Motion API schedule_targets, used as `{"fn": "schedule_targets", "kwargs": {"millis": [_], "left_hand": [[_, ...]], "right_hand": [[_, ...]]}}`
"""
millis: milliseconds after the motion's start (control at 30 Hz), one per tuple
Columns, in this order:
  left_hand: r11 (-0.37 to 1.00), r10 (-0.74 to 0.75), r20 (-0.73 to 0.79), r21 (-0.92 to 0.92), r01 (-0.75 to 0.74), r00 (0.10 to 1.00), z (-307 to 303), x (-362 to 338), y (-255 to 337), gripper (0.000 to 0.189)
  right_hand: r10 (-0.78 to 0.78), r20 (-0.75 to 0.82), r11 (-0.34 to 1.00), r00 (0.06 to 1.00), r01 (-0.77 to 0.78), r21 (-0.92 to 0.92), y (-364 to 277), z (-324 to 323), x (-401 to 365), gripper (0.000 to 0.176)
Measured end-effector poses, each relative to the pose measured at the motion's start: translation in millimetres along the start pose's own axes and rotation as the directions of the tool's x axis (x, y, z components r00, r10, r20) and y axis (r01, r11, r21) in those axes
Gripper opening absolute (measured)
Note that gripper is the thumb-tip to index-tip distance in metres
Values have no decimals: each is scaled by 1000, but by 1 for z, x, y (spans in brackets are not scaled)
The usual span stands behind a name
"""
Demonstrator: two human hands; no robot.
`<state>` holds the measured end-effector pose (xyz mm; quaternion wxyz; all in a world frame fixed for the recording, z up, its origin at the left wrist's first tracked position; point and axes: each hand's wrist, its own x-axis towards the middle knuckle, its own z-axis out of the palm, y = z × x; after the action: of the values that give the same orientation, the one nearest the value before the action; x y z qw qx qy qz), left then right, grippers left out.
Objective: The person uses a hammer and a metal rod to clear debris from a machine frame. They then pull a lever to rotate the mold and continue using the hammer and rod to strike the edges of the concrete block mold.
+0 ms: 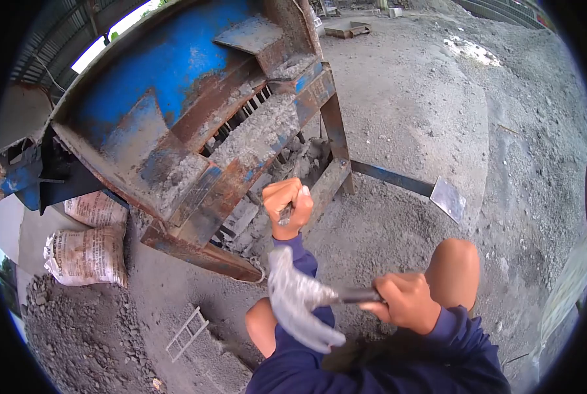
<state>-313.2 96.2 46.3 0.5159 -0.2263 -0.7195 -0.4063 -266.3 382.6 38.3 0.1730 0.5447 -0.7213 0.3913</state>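
Observation:
My right hand (405, 303) is closed round the dark handle of a claw hammer (300, 295). The hammer's grey, dust-coated head is slightly blurred and hangs in front of my left forearm. My left hand (288, 202) is curled into a fist in front of the machine's lower frame; whatever it may hold is hidden by the fingers. Just beyond it stands a rusty blue machine (195, 65) with a barred slot. Grey rubble lies along its ledge (260, 128), and more chunks (310, 161) fill the space beneath.
A steel leg (336, 128) and a low bar (392, 177) with a flat metal plate (449, 199) extend to the right. Printed sacks (86, 256) lie at left, above a gravel heap (86, 335). A small metal frame (188, 333) rests on the ground.

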Motion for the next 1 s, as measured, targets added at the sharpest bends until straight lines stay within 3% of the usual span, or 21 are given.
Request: {"fn": "schedule_targets", "kwargs": {"millis": [67,133,200,267,333,433,467,533,600,667,733,767,833,1000], "left_hand": [[1000,10,-38,-29,-11,999,2,-1,0,36],[1000,9,-42,-21,-9,999,2,0,2,37],[998,22,-8,57,-22,1000,3,2,7,39],[999,41,3,5,-41,999,5,0,5,38],[998,55,12,-9,-55,998,6,0,5,37],[1000,28,6,-4,-28,1000,9,-5,2,38],[1000,18,-4,-4,-18,1000,8,-6,2,38],[1000,-14,-20,2,14,1000,7,-7,3,38],[999,15,20,44,-16,1000,7,-3,6,38],[1000,17,14,15,-17,1000,11,-3,8,38],[995,20,88,94,-28,996,17,-2,5,39],[991,68,89,107,-77,994,20,-1,4,39],[995,33,69,90,-39,997,25,-3,7,39],[997,-14,17,76,13,1000,18,-4,10,37]], "right_hand": [[-48,16,998,999,48,37,-8,-8,3,36],[-193,-14,978,981,193,77,-11,-9,6,35],[-174,-14,983,985,174,53,-3,2,8,34],[96,8,986,995,-94,-141,5,10,10,34],[97,-1,988,995,-97,-124,5,5,8,33],[-75,32,997,997,75,-12,-10,-11,10,36],[-69,35,998,997,69,-2,-8,-9,9,36],[-207,-35,972,978,209,111,-3,-2,6,36],[-141,-18,988,990,142,67,2,2,5,34],[182,36,978,983,-177,-112,8,10,2,33],[191,18,973,981,-187,-139,10,10,-2,33],[91,24,990,996,-88,-106,6,3,-2,33],[-80,40,997,996,80,-15,-6,-10,1,33],[-252,-93,959,963,262,108,-8,-11,6,38]]}}
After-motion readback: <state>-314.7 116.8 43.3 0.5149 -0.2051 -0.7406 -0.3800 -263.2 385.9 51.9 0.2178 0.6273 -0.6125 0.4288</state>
